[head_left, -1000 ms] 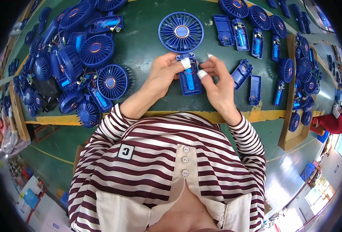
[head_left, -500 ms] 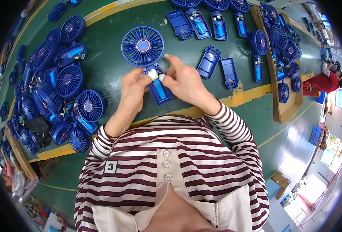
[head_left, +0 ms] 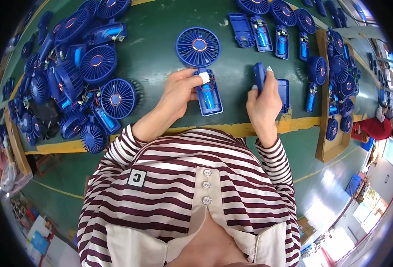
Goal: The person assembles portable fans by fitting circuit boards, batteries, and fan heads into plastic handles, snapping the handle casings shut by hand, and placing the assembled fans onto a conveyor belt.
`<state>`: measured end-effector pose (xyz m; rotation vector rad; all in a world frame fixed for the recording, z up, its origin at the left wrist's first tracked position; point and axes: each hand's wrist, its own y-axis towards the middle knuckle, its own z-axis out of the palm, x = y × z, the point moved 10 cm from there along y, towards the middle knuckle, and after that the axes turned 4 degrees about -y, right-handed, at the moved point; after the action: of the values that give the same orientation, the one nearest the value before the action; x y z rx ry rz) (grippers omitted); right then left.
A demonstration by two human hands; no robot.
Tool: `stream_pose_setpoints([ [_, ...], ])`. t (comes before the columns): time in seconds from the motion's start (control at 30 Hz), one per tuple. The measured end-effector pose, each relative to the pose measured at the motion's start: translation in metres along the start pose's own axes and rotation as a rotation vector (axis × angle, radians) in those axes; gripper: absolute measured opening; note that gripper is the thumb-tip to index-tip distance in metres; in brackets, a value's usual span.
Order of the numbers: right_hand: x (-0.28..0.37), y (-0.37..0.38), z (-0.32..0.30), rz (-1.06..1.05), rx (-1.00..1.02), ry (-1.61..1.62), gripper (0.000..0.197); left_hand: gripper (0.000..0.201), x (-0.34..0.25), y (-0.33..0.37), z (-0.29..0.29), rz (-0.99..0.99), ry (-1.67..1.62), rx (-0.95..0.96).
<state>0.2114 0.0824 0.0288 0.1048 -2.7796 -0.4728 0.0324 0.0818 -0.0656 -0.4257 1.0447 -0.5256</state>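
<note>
Fan handle, blue and open-faced, lies flat on the green bench just in front of the striped sleeves, its cylindrical battery showing inside the shell; its upper end meets the round fan head, which lies face up beyond it. Left hand rests against the handle's left edge, fingers together and pressed on its top end, one fingertip wrapped in white tape; right hand sits apart from it to the right, fingers clamped on a blue cover piece held up on edge above the bench; just beside that hand a second blue shell lies flat. Further back a row of open handle halves lies side by side, some with batteries showing; to the far left a heap of finished fans is piled loosely, heads and handles overlapping, reaching to the bench's near edge. On the right a wooden tray holds more blue fans along its length; a yellow stripe runs along the bench edge under the wrists. At the far right edge another person's red sleeve shows, well apart from the two hands.
</note>
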Motion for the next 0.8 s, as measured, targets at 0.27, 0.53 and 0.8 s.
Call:
stream_pose_setpoints([
  [0.27,0.042,-0.01,0.034,0.342,0.321,1.139,0.054,0.023,0.004,-0.003,-0.001,-0.029,-0.055,-0.025],
  [0.53,0.073,-0.003,0.016,-0.095,0.326,0.311,0.05,0.021,0.004,-0.004,0.0,0.001,-0.129,-0.004],
  [0.8,0.071,0.007,-0.014,-0.116,0.194,0.128,0.048,0.018,0.006,0.0,-0.002,-0.021,-0.176,-0.002],
])
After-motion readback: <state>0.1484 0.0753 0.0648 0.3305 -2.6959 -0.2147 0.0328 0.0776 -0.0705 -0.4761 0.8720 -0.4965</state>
